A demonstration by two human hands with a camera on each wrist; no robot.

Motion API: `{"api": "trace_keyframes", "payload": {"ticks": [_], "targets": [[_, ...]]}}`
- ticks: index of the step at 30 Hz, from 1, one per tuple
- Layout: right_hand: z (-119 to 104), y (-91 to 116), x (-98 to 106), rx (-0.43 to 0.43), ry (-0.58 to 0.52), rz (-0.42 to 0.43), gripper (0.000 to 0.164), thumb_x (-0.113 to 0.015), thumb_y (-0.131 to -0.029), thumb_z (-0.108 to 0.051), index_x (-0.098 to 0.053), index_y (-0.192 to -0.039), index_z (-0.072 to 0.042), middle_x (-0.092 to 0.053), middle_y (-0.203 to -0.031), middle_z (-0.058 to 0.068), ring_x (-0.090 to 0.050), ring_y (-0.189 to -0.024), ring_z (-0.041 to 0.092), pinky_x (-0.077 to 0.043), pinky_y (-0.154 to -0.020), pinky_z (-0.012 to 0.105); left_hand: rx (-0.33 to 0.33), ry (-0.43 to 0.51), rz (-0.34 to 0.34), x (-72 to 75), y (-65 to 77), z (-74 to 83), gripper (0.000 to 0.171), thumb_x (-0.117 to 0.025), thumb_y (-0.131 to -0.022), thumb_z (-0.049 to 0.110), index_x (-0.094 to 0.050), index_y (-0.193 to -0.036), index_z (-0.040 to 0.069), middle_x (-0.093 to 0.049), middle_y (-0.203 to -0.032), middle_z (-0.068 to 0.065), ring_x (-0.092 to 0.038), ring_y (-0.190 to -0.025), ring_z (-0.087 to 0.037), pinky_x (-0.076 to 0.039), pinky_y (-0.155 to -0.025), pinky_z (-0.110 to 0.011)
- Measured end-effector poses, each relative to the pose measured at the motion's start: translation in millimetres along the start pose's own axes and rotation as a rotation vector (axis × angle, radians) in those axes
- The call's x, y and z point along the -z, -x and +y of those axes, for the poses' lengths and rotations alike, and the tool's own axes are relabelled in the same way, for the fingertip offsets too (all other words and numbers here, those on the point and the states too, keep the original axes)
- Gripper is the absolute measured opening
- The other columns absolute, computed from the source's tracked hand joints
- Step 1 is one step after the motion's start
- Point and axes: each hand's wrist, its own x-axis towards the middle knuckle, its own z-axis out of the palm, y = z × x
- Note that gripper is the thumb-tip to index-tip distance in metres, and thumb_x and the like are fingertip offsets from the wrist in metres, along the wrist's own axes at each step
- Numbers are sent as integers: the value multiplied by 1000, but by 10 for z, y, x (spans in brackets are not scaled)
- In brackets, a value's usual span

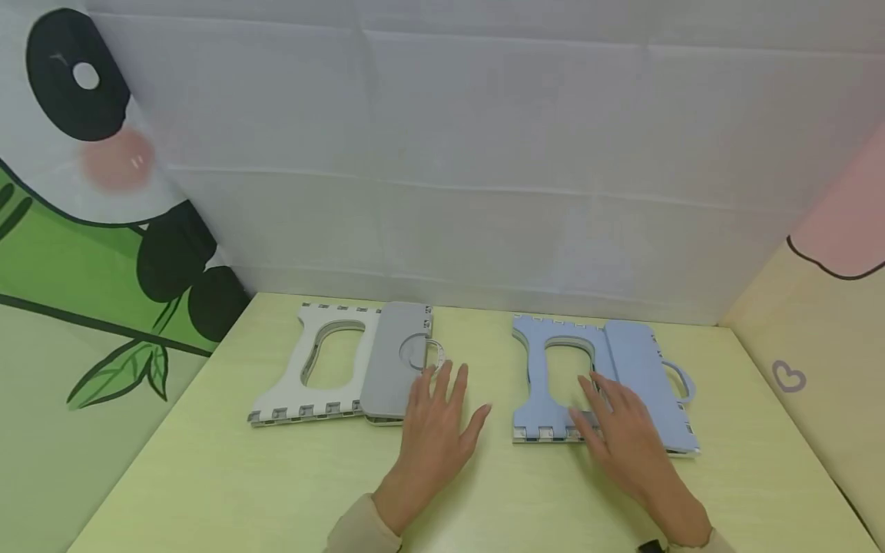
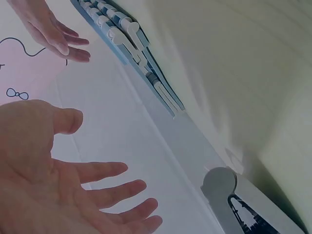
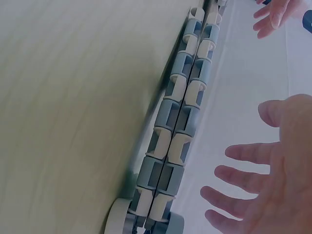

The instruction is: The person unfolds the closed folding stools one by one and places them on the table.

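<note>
Two folding step stools lie folded flat on the table. The white and grey stool [image 1: 397,365] is on the left, with a ring-shaped handle at its right side. The blue stool [image 1: 639,369] is on the right and has a loop handle too. My left hand [image 1: 435,422] is spread near the grey panel's right edge, and its fingertips overlap the handle in the head view. Over the blue stool's front part hovers my right hand [image 1: 625,438], fingers extended, holding nothing. In the right wrist view, the blue stool's hinged edge [image 3: 168,141] runs beside the straight fingers [image 3: 243,180].
The pale yellow table [image 1: 276,491] stretches toward me in front of both stools. Behind it hangs a creased white cloth [image 1: 484,153]. Panels with cartoon drawings [image 1: 90,261] stand at the left and right sides.
</note>
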Motion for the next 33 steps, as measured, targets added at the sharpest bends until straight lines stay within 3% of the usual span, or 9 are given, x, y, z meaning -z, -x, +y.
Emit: {"api": "trace_keyframes", "payload": {"ticks": [3,12,21,27,33], "targets": [[19,-13,5,1,-5,41,49,-61,-103,-27,-55,-142,3,-53,-142,24,-47,-129,49,-34,-107,66,-17,5,45,-25,-15,22,57,-69,-97,39,-60,-137,0,-57,-137,-22,-53,-124,-45,-45,-106,-55],[110,-55,-2,54,-13,203,42,-70,-93,-16,-64,-128,6,-63,-127,25,-57,-117,49,-43,-98,66,-16,-3,53,-86,-56,118,53,-72,-95,42,-65,-131,4,-63,-130,-15,-55,-120,-38,-48,-101,-48],[266,-100,17,89,-19,307,40,-74,-86,-8,-66,-120,10,-66,-116,29,-62,-106,50,-49,-88,65,-23,37,75,-144,-106,238,46,-74,-94,39,-69,-125,5,-66,-122,-12,-59,-113,-33,-50,-97,-44],[372,-115,52,96,-32,354,39,-75,-84,-5,-67,-118,11,-67,-112,30,-64,-100,51,-52,-81,63,-34,63,76,-182,-140,314,45,-75,-93,38,-69,-124,5,-67,-120,-11,-60,-112,-32,-51,-97,-42],[426,-113,105,26,-23,349,39,-78,-82,-2,-67,-117,12,-66,-112,31,-62,-102,51,-51,-83,64,-34,79,72,-217,-171,371,44,-75,-93,38,-70,-123,6,-67,-118,-10,-61,-111,-30,-52,-94,-41]]}}
